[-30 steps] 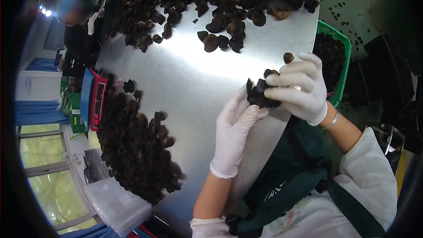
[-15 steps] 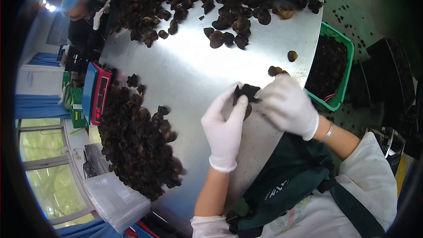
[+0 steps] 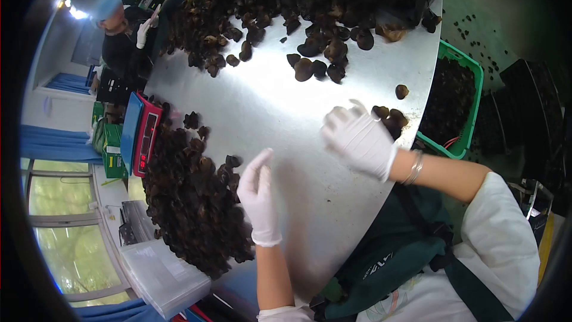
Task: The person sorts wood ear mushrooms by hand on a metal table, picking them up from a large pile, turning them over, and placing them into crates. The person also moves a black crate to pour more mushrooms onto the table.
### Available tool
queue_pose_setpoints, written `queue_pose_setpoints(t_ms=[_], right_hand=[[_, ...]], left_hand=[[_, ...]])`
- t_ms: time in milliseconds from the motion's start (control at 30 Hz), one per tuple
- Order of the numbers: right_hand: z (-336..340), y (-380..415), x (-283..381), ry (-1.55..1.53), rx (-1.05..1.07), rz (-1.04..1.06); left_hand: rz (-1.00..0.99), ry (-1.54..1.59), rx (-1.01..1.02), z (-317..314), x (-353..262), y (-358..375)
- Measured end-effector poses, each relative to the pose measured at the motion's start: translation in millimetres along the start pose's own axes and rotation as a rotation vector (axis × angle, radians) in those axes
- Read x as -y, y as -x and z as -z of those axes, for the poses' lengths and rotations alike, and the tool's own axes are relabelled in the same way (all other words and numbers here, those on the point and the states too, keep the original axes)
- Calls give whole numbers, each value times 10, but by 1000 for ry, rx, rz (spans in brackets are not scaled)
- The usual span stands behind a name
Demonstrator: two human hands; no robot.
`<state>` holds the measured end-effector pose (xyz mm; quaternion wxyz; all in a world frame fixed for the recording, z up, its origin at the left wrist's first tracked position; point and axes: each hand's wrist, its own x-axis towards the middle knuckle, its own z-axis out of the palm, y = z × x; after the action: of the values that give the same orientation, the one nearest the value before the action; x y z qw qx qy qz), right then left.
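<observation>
My left hand (image 3: 259,200), in a white glove, is just right of a pile of dark brown mushroom pieces (image 3: 190,203) that look like wood ear. Its fingers are stretched upward and I see nothing in them. Over the middle of the metal table, my right hand (image 3: 360,143) is also gloved, with its fingers partly spread and slightly bent. No piece shows in that hand. Beside it lies a small cluster of mushroom pieces (image 3: 393,122), and a single mushroom piece (image 3: 402,92) sits farther off.
A large mushroom heap (image 3: 268,0) covers the far side of the metal table (image 3: 262,95). A red-and-blue scale (image 3: 143,134) stands at left, near clear plastic bags (image 3: 164,274). The green basket (image 3: 473,104) at right holds dark pieces. Another person (image 3: 125,36) stands at the far left.
The dark mushroom piece that was between my hands has left them. My left hand has moved left and down to the near pile; my right hand has shifted left. The view has shifted slightly.
</observation>
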<state>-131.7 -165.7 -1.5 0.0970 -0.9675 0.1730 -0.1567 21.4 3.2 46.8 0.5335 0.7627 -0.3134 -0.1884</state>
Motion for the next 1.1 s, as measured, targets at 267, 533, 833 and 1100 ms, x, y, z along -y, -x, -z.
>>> queue_pose_setpoints(t_ms=[267,533,833,1100], right_hand=[[618,470,-1947,432,-500,-211],[420,-198,-1830,144,-371,-130],[1184,350,-1859,380,-134,-387],[169,-1078,-1915,193,-334,-128]], left_hand=[[27,-28,44,150,213,11],[-306,-145,117,-856,163,-872],[-265,-179,278,-1283,99,-1610],[-40,-39,132,-979,100,-1449]])
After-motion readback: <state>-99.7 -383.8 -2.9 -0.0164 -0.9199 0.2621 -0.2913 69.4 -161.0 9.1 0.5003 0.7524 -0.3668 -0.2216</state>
